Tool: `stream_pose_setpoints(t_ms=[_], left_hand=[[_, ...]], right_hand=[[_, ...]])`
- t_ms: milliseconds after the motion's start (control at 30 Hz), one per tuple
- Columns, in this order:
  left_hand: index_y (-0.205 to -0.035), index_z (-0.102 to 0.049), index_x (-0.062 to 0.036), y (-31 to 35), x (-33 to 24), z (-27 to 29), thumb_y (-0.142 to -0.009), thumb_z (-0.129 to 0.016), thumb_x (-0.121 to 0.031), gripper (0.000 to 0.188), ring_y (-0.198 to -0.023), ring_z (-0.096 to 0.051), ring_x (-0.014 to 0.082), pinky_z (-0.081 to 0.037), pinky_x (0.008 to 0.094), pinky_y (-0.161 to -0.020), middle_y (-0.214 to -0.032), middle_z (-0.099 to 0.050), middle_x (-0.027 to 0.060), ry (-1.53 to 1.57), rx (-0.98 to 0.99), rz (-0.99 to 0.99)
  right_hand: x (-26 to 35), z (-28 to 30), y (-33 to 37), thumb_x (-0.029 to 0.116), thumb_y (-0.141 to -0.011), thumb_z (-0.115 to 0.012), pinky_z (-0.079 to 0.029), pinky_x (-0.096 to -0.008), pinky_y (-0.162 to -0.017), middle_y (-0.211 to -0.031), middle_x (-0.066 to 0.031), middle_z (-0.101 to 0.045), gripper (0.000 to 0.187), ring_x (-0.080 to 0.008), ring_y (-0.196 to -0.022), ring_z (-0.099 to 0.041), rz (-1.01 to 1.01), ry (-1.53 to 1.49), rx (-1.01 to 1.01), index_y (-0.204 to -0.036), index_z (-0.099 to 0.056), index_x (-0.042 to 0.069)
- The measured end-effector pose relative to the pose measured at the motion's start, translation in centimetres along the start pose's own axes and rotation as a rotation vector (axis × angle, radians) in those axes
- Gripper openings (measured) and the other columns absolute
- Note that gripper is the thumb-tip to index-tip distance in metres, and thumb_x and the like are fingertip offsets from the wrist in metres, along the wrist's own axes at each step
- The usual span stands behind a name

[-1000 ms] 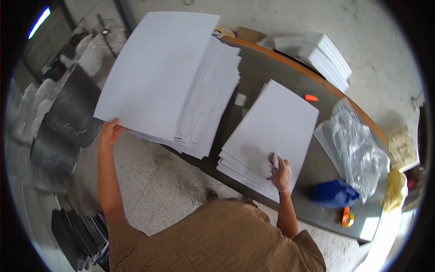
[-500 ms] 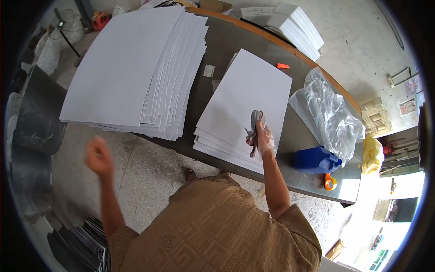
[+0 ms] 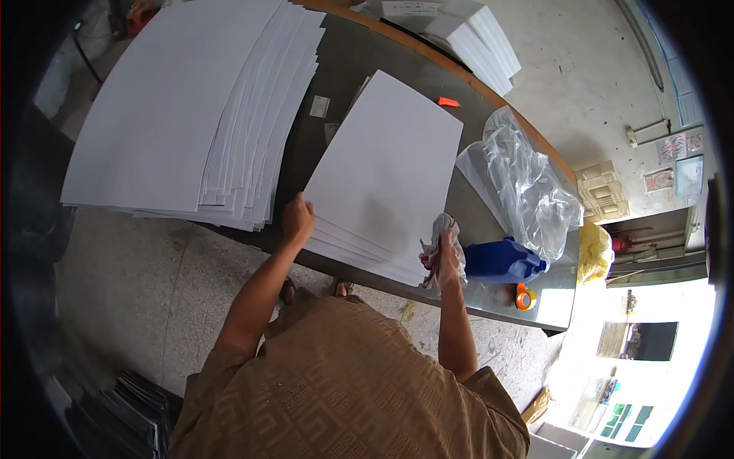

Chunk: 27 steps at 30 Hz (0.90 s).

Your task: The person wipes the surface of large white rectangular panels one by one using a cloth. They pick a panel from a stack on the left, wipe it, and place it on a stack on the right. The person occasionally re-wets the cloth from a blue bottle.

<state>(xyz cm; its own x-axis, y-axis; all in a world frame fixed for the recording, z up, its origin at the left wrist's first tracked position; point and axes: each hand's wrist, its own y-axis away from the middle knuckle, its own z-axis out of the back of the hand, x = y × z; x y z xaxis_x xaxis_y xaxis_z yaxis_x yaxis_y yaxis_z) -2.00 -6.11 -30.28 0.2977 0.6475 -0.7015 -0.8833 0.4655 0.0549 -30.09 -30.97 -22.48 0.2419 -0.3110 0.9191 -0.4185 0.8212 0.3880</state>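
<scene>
A stack of white sheets (image 3: 386,161) lies on the dark table (image 3: 348,57), its layers slightly fanned toward me. My left hand (image 3: 298,219) is closed at the left corner of the top sheet, fingers curled over its edge. At the near right corner of the stack, my right hand (image 3: 449,264) grips a crumpled greyish rag (image 3: 443,227) with dark reddish patches. Thin clear plastic seems to cover that hand. Just right of it lies a blue jug (image 3: 501,261).
A larger pile of white sheets (image 3: 168,107) covers the table's left end. On the right are clear plastic wrap (image 3: 535,191) and a roll of orange tape (image 3: 524,297). An orange cutter (image 3: 448,102) lies near the far edge. White foam blocks (image 3: 478,46) stand beyond the table.
My left hand has come from over the floor at the left to the stack's left corner. My right hand, with the rag, has moved down to the near right corner. The view has shifted right.
</scene>
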Motion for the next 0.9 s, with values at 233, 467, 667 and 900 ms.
stream_pose_setpoints(t_ms=[233, 467, 667, 900], left_hand=[[-0.132, -0.047, 0.0100, 4.2, -0.2, -1.3, -0.091, -0.063, -0.019, 0.054, -0.120, -0.052, 0.0455, -0.044, 0.0490, -0.100, -0.130, -0.052, 0.0309, 0.034, -0.128, -0.128], [-0.134, -0.048, 0.0039, 8.4, 0.6, 0.5, -0.088, -0.065, -0.023, 0.056, -0.137, -0.035, 0.0398, -0.030, 0.0500, -0.115, -0.144, -0.039, 0.0241, -0.279, -0.056, -0.666], [-0.131, -0.048, 0.0028, 8.2, 1.3, -0.2, -0.085, -0.064, -0.040, 0.065, -0.130, -0.039, 0.0385, -0.030, 0.0467, -0.114, -0.135, -0.044, 0.0220, -0.419, 0.073, -0.716], [-0.129, -0.050, 0.0032, 7.6, 3.7, -2.3, -0.083, -0.064, -0.048, 0.070, -0.131, -0.037, 0.0383, -0.029, 0.0505, -0.113, -0.136, -0.042, 0.0218, -0.258, 0.096, -0.729]], right_hand=[[1.3, -3.0, 1.0, 0.056, -0.092, -0.060, -0.049, -0.0276, -0.041, -0.068, -0.0069, -0.058, 0.056, -0.0176, -0.047, -0.059, -0.018, 0.046, 0.066, -0.115, -0.057, 0.006], [2.7, -15.7, -0.2, 0.025, -0.089, -0.070, -0.056, -0.0390, -0.061, -0.110, -0.0178, -0.057, 0.041, -0.0271, -0.078, -0.065, 0.634, 0.600, 0.256, -0.121, -0.058, 0.002], [-2.7, -24.5, -0.6, 0.019, -0.075, -0.074, -0.043, -0.0495, -0.089, -0.118, -0.0204, -0.054, 0.049, -0.0397, -0.105, -0.052, 1.195, 1.016, 0.510, -0.121, -0.062, 0.008], [-3.8, -25.1, -1.7, 0.014, -0.073, -0.069, -0.042, -0.0510, -0.082, -0.112, -0.0222, -0.053, 0.047, -0.0409, -0.101, -0.051, 1.180, 1.089, 0.580, -0.118, -0.058, 0.005]])
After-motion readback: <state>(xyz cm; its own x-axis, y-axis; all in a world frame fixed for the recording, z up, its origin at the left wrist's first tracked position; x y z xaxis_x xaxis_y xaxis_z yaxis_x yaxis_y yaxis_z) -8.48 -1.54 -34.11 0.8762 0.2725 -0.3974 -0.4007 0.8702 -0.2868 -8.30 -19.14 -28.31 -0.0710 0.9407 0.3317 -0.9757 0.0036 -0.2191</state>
